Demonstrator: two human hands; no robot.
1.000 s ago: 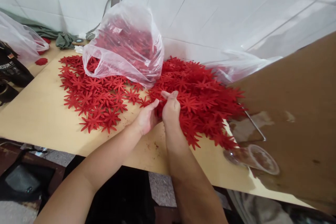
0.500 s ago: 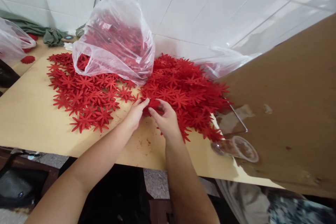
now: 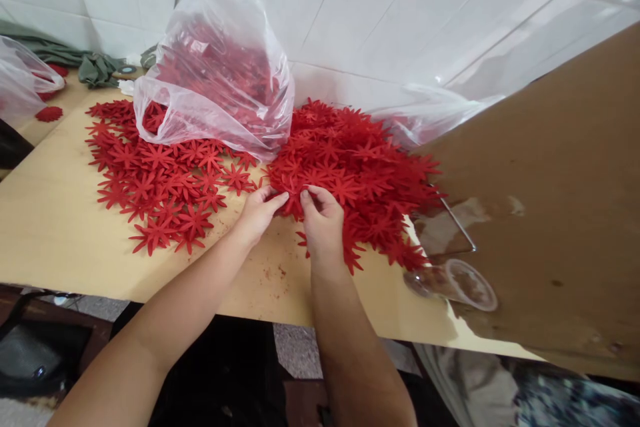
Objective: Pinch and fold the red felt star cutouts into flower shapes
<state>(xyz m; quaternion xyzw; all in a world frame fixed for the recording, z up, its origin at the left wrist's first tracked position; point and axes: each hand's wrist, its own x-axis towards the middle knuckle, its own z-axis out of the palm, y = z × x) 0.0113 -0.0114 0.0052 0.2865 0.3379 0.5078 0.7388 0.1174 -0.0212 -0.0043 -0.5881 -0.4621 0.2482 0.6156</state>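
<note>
left hand (image 3: 257, 210) | right hand (image 3: 323, 220) — pinching red flower pile (image 3: 350, 173) edge

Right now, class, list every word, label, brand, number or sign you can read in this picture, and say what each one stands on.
None can be read.
Clear bag of red flowers: no print shows.
Cardboard: stains only, no lettering.
Red flowers under both hands: plain.
Wall tiles: blank.
Dark object at the left edge: no text shows.

Your left hand (image 3: 257, 211) and right hand (image 3: 323, 223) sit close together — fingertips curled, nearly meeting — both forearms stretched forward.
</note>
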